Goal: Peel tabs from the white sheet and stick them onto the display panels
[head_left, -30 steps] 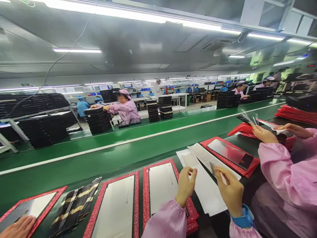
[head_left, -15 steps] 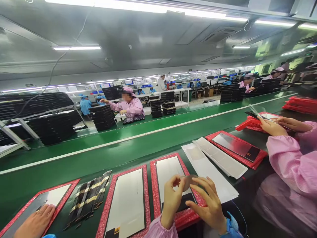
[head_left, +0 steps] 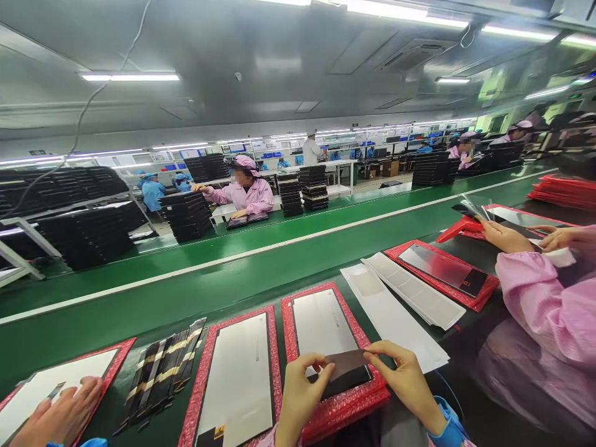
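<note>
While the person's left hand [head_left: 305,394] and right hand [head_left: 403,379] pinch opposite ends of a thin, dark, glossy rectangular film sheet [head_left: 347,363], the fingers of both stay curled closed on it, holding it level over a pale silver display panel [head_left: 321,323]. That panel lies in a shallow tray with a red foam rim [head_left: 335,416]; whether the film touches it cannot be told. A blue wristband [head_left: 447,422] circles the right wrist below a pink sleeve. Just right of the hands lie long white paper sheets [head_left: 393,323] and a ribbed white strip [head_left: 412,288], then another red-rimmed tray [head_left: 421,247] holding a mirror-grey panel with a small black-and-orange label [head_left: 472,285] whose print is too small to read. Fine lettering along a panel edge [head_left: 257,349] in the tray to the left is also unreadable. Further left, black ribbon cables with gold bands [head_left: 162,366] lie beside a co-worker's hand [head_left: 58,413] resting on a panel. At right, a co-worker's pink-sleeved hands [head_left: 505,237] handle clear film over a red tray. Beyond, a green conveyor belt [head_left: 195,273] runs past black stacks [head_left: 186,216].
</note>
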The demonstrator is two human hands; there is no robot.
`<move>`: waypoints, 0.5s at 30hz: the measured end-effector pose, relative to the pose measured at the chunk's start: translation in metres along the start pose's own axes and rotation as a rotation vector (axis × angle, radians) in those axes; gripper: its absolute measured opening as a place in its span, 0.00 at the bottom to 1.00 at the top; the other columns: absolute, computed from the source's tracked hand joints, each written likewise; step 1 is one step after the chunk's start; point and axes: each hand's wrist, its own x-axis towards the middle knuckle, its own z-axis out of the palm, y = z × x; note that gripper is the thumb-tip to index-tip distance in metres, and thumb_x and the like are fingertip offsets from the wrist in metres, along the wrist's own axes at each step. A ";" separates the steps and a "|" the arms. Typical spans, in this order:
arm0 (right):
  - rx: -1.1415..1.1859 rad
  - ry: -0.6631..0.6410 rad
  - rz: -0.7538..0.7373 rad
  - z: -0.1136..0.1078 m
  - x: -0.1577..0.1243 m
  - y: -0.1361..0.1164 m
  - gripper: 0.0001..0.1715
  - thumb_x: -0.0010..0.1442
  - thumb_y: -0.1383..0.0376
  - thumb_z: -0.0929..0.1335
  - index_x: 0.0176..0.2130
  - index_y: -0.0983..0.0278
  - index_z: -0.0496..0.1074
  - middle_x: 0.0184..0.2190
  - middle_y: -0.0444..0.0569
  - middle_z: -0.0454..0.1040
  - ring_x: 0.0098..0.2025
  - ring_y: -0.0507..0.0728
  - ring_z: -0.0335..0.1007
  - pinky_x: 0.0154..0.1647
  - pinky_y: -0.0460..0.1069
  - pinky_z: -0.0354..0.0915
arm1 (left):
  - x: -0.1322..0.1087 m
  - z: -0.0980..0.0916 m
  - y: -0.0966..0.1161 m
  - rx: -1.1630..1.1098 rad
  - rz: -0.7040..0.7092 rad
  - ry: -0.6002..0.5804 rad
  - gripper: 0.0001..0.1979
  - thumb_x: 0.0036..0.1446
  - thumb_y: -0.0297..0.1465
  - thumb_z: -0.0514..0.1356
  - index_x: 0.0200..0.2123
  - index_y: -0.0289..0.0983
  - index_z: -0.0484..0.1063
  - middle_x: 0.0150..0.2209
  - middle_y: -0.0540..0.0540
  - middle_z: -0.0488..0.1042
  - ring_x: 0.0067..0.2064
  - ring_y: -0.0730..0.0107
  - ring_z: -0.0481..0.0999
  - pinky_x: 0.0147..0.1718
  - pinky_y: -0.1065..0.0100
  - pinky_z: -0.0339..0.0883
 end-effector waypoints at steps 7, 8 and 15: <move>-0.036 -0.101 0.062 0.005 0.002 0.019 0.16 0.54 0.59 0.66 0.43 0.62 0.69 0.29 0.45 0.73 0.34 0.54 0.70 0.40 0.49 0.64 | -0.007 0.008 -0.017 0.114 -0.056 -0.049 0.10 0.49 0.35 0.59 0.22 0.37 0.73 0.22 0.49 0.74 0.27 0.68 0.70 0.27 0.71 0.60; -0.008 -0.130 0.083 0.006 0.004 0.023 0.20 0.53 0.60 0.66 0.47 0.62 0.66 0.27 0.43 0.72 0.32 0.53 0.69 0.38 0.49 0.65 | -0.007 0.010 -0.018 0.120 -0.058 -0.055 0.10 0.49 0.35 0.59 0.22 0.37 0.73 0.22 0.49 0.74 0.26 0.68 0.70 0.27 0.71 0.60; 0.174 -0.260 0.129 0.006 0.007 0.035 0.29 0.52 0.64 0.65 0.52 0.60 0.53 0.28 0.39 0.68 0.28 0.50 0.67 0.32 0.46 0.65 | -0.005 0.016 -0.023 0.152 -0.071 -0.063 0.10 0.49 0.34 0.59 0.20 0.36 0.72 0.20 0.50 0.72 0.25 0.70 0.68 0.25 0.72 0.57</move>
